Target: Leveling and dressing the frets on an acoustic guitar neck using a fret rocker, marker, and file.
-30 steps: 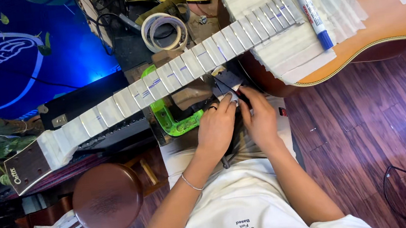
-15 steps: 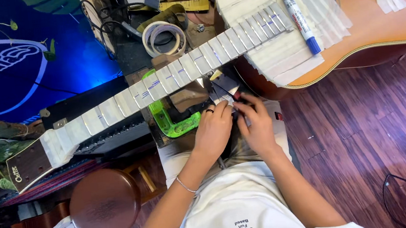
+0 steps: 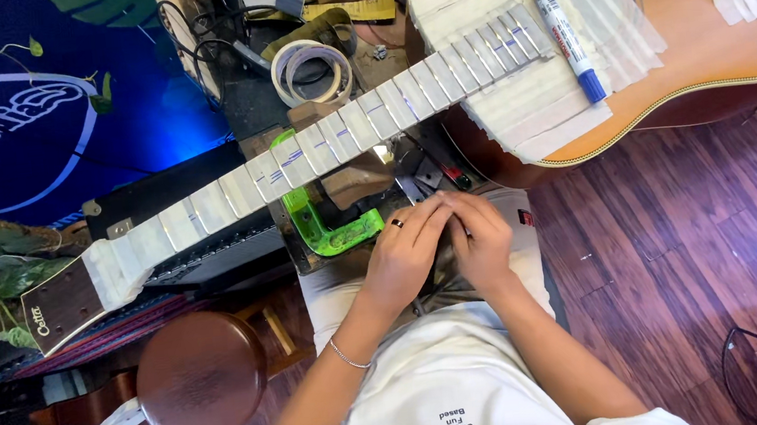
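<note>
Head view, looking down onto the lap. Left hand (image 3: 401, 252) and right hand (image 3: 483, 241) are pressed together just below the neck of the acoustic guitar with an orange-brown body (image 3: 716, 36). Fingers of both hands are curled inward, tips meeting over something small and dark; what it is cannot be made out, and whether the fingers actually grip it cannot be told. A ring shows on one left finger, a thin bracelet on the left wrist.

The guitar lies across the view, its headstock at lower left and its body at upper right. The fretboard covered in strips of pale masking tape (image 3: 325, 148) carries short blue marks. Further tape strips cover the body around the soundhole, and a white marker pen with a blue cap (image 3: 566, 33) lies on them.

A bright green plastic clamp (image 3: 319, 228) sits just left of the left hand, under the neck. Rolls of masking tape (image 3: 312, 69) lie above the neck on the cluttered bench. A round brown wooden stool (image 3: 199, 377) stands at lower left on the dark wooden floor (image 3: 701, 244).
</note>
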